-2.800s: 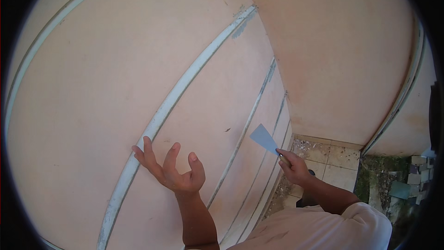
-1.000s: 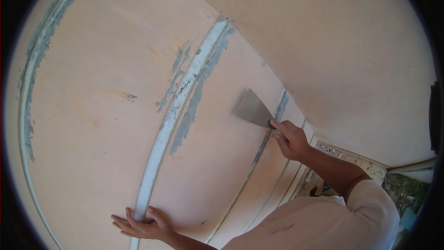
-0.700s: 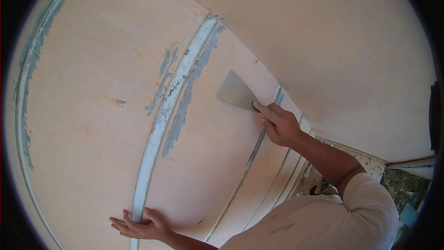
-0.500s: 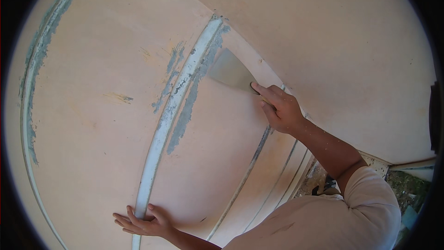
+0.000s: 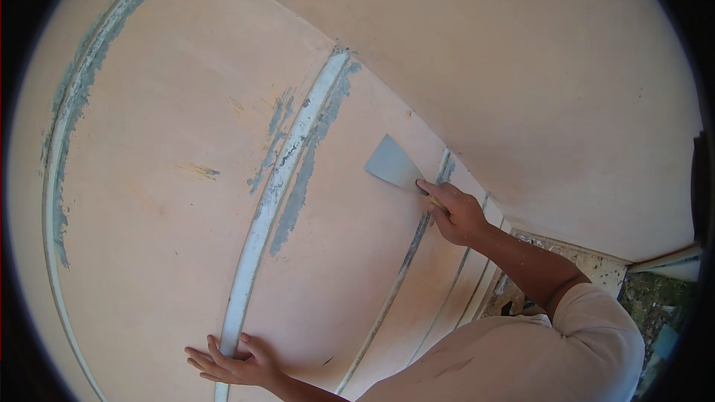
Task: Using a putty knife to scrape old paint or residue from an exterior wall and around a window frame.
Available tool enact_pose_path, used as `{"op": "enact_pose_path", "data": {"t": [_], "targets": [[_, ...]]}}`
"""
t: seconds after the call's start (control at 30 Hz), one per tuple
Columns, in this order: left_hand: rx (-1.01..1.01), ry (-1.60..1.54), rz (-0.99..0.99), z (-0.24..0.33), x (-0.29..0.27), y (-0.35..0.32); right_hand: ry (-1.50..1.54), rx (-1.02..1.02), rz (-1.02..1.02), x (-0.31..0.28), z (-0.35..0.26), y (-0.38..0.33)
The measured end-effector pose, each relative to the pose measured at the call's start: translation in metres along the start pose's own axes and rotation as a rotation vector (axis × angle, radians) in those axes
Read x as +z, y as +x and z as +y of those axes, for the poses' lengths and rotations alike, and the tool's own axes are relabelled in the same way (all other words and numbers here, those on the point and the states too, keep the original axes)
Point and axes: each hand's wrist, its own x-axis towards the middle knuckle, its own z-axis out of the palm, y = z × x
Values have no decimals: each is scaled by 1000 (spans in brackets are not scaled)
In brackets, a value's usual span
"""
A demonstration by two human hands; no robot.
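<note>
My right hand (image 5: 460,216) grips the handle of a wide putty knife (image 5: 395,164), its thumb lying along the handle by the blade. The pale metal blade points up and to the left over the beige wall (image 5: 350,268); whether it touches the surface I cannot tell. My left hand (image 5: 237,365) rests spread against the lower part of a whitish vertical strip (image 5: 257,242) set in the wall, fingers on its left and thumb on its right. Ragged grey patches (image 5: 296,208) run along both sides of that strip, where the beige coat does not cover.
Another pale strip (image 5: 65,126) with grey edges curves along the far left. A narrower dark-edged strip (image 5: 395,283) stands right of the middle one. A second beige wall (image 5: 536,82) meets the first at a corner. Rubble-strewn ground (image 5: 646,301) shows at lower right.
My right hand has drawn the putty knife down and to the right, away from the grey patch beside the middle strip. The left hand stays on the strip.
</note>
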Motion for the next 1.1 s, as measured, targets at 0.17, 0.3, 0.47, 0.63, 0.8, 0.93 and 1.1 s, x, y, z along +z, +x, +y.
{"op": "enact_pose_path", "data": {"t": [0.17, 0.3, 0.47, 0.63, 0.8, 0.93, 1.1], "targets": [[-30, -52, 8, 1, 2, -4, 11, -84, -32, -15, -39, 42], [-46, -56, 3, 5, -1, -3, -99, -160, -24, -27, -64, 77], [-32, -43, -5, -1, -4, -5, 29, 12, -55, -9, -7, -25], [-48, -34, -12, -4, -4, -5, 18, 174, -135, 4, 8, -72], [-87, -75, -14, 5, -7, -2, -1, 66, 41, -19, -37, 43], [-71, -158, 8, 0, -5, -7, -65, 111, 62, -36, -62, 86], [68, -798, 155, -52, -29, -49, -241, 223, -18, -30, 13, -44]]}}
